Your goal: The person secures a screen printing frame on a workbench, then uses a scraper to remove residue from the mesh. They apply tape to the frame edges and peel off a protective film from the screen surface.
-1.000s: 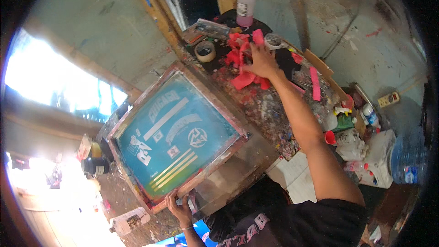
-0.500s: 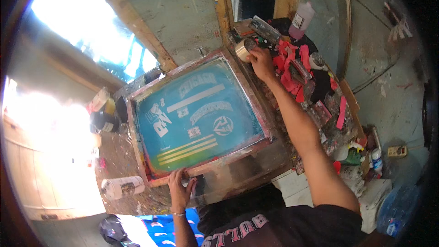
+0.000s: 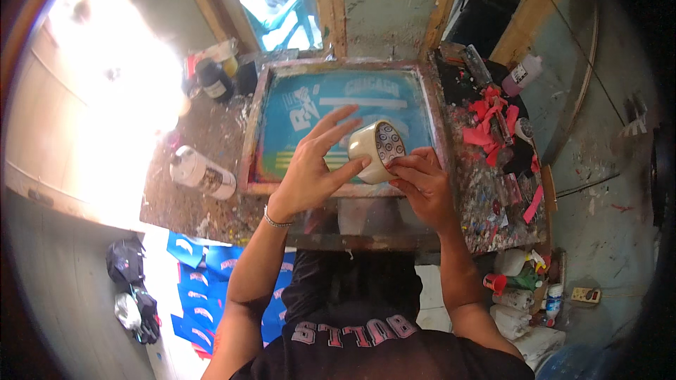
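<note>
A roll of clear tan packing tape (image 3: 366, 155) is held up in front of me, its patterned inner core facing right. My right hand (image 3: 424, 186) pinches the roll's near right edge between thumb and fingers. On the other side, my left hand (image 3: 317, 165) has its fingers spread, with the thumb tip at the tape's left side. Beneath both hands lies a screen printing frame (image 3: 257, 130) with a stained wooden border. Its blue mesh (image 3: 282, 109) bears pale lettering, logos and yellow stripes, partly hidden by my hands and the tape.
Pink-red scraps (image 3: 486, 127) clutter the table's right side, with a bottle of pink liquid (image 3: 523, 74) behind them. A white bottle (image 3: 203, 172) lies on the left, and a dark jar (image 3: 213, 79) stands farther back. Blue printed pieces (image 3: 204, 285) lie below the paint-stained table (image 3: 176, 214).
My right hand has brought the tape roll from the far right corner to over the screen. My left hand has left the frame's near edge and come up beside the roll. The view has turned.
</note>
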Available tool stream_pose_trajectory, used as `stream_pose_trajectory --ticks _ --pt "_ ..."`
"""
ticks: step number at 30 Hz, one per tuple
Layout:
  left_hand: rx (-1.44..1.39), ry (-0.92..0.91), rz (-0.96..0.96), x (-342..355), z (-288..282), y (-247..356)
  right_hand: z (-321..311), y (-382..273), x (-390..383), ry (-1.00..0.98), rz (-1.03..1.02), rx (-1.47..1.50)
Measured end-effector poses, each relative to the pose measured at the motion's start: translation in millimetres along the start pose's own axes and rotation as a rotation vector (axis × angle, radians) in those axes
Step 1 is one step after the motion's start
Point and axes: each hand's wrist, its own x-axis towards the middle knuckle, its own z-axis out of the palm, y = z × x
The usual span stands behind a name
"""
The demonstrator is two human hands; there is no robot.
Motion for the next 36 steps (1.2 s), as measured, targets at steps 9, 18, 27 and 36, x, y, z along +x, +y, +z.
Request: stream_pose_trajectory --ticks 9,18,27,36 --pt "-0.237 -0.024 -0.387 -93 22 -14 18 -22 -59 -0.271 -0.041 -0.1" --pt "-0.158 -0.136 -0.369 -157 71 -16 24 -44 -145 -0.345 0.204 0.105" --pt "-0.314 -0.286 -0.577 -173 87 -14 24 -54 -179 -0.356 0.325 0.067" --pt "-0.1 0.176 -0.654 -139 -64 -44 -17 -65 -238 -0.506 0.602 -0.114"
